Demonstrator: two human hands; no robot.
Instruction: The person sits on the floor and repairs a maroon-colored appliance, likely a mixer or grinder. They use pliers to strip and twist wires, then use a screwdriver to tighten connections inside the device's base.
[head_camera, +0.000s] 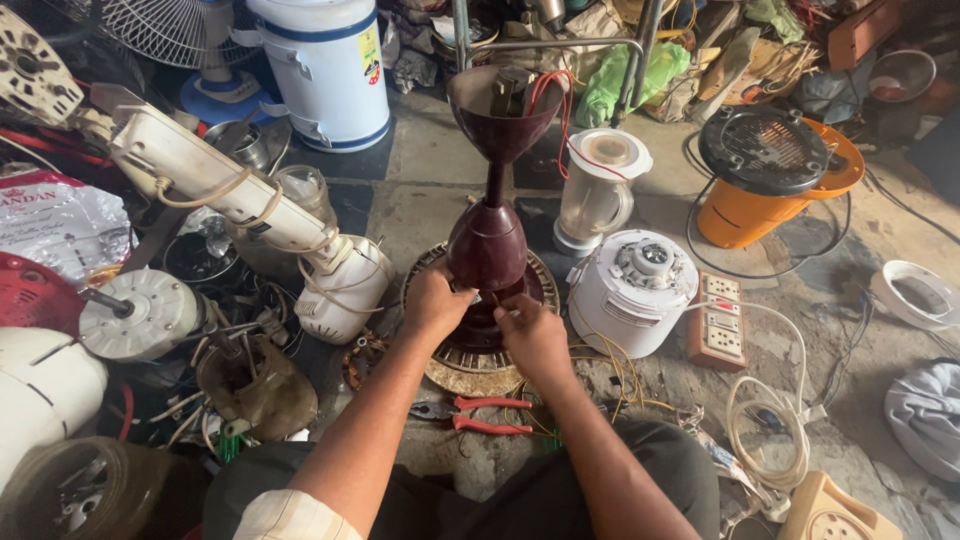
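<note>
Both hands grip the maroon fan motor assy on the floor: left hand and right hand fingers curled closed at its base. Housing is seated on the stator ring; wiring loose, red-handled pliers unused nearby.

Soft daylight from upper right; left side dim; sharp centre, wide-angle stretch at edges.

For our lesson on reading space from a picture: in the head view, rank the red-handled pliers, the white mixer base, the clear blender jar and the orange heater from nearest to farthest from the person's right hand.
From the right hand:
1. Red-handled pliers, on the floor just below the hand.
2. White mixer base, just right of it.
3. Clear blender jar, beyond, up and right.
4. Orange heater, far upper right.
</note>
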